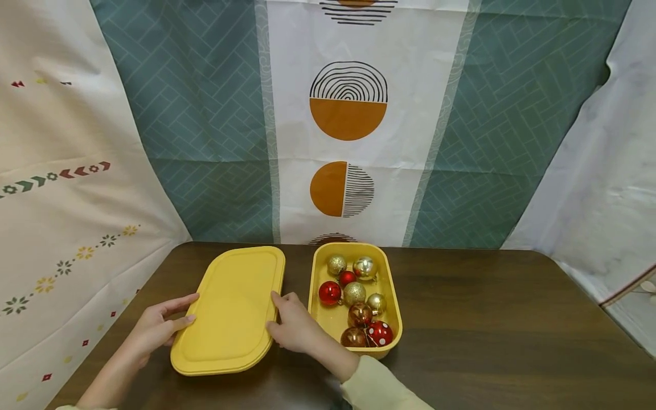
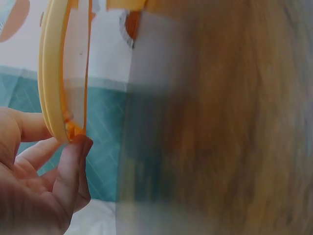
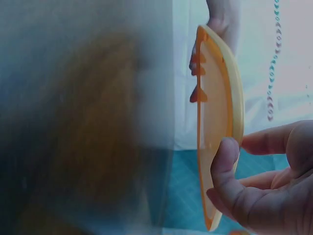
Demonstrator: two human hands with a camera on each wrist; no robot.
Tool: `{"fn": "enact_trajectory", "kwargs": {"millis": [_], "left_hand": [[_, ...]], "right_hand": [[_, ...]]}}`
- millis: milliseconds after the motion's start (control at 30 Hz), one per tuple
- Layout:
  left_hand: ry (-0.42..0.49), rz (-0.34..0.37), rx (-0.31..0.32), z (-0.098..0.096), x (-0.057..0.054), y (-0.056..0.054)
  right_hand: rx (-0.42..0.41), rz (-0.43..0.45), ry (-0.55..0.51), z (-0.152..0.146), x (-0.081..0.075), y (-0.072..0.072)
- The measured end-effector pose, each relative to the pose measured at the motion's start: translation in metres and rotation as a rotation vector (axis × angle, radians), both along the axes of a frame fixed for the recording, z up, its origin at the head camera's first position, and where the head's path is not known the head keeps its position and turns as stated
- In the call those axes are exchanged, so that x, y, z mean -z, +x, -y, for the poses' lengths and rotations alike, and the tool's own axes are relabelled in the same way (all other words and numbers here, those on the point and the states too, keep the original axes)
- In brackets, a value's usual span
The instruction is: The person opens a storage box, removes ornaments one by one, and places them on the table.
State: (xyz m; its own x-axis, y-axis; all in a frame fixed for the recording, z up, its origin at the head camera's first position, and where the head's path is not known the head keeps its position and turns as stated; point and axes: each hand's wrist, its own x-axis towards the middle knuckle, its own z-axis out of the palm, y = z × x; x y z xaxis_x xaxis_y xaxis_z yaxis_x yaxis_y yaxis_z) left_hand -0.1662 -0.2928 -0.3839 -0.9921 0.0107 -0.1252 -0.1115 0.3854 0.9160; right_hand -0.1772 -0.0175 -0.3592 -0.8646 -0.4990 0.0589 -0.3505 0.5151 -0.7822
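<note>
Both hands hold a yellow rectangular lid (image 1: 230, 307) with rounded corners at the left of the table. My left hand (image 1: 156, 327) grips its left edge between thumb and fingers. On the opposite edge, my right hand (image 1: 294, 323) pinches the rim. The left wrist view shows the lid (image 2: 53, 73) nearly edge-on, raised off the tabletop, with a fingertip under its raised inner rim. From the right wrist, the lid (image 3: 235, 98) also appears edge-on, the thumb (image 3: 226, 156) against its underside. Just right of the right hand stands a yellow container (image 1: 324, 320).
Inside the container lie several baubles: glittery gold (image 1: 354, 294), shiny gold (image 1: 365, 267), plain red (image 1: 329, 292), brown (image 1: 353, 337) and red with white dots (image 1: 380, 333). The dark wooden table (image 1: 476, 319) extends right. Patterned cloth (image 1: 205, 114) hangs behind it.
</note>
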Motion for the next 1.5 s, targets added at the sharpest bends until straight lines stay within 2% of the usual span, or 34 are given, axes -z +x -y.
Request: {"fn": "enact_trajectory", "kwargs": {"millis": [167,267,433,667,900,1000,1200,1500], "left_hand": [[-0.059,0.040,0.001,0.009,0.005,-0.004],[-0.083,0.067,-0.004,0.012,0.007,-0.007],[-0.103,0.057,0.012,0.013,0.010,-0.012],[-0.122,0.040,0.011,0.011,0.014,-0.019],[-0.147,0.048,-0.003,0.009,0.016,-0.024],[-0.171,0.046,-0.002,0.008,0.015,-0.024],[-0.243,0.040,-0.011,0.005,0.013,-0.026],[-0.439,0.021,-0.018,-0.001,0.007,-0.028]], "right_hand": [[0.014,-0.087,0.133,0.011,0.007,0.002],[0.023,-0.083,0.186,0.016,0.013,0.001],[0.034,-0.057,0.253,0.021,0.022,-0.003],[0.063,0.029,0.218,0.026,0.033,-0.010],[0.112,0.048,0.218,0.029,0.034,-0.012],[0.113,0.004,0.269,0.030,0.033,-0.012],[0.088,-0.140,0.404,0.030,0.032,-0.013],[0.055,-0.158,0.440,0.027,0.023,-0.004]]}}
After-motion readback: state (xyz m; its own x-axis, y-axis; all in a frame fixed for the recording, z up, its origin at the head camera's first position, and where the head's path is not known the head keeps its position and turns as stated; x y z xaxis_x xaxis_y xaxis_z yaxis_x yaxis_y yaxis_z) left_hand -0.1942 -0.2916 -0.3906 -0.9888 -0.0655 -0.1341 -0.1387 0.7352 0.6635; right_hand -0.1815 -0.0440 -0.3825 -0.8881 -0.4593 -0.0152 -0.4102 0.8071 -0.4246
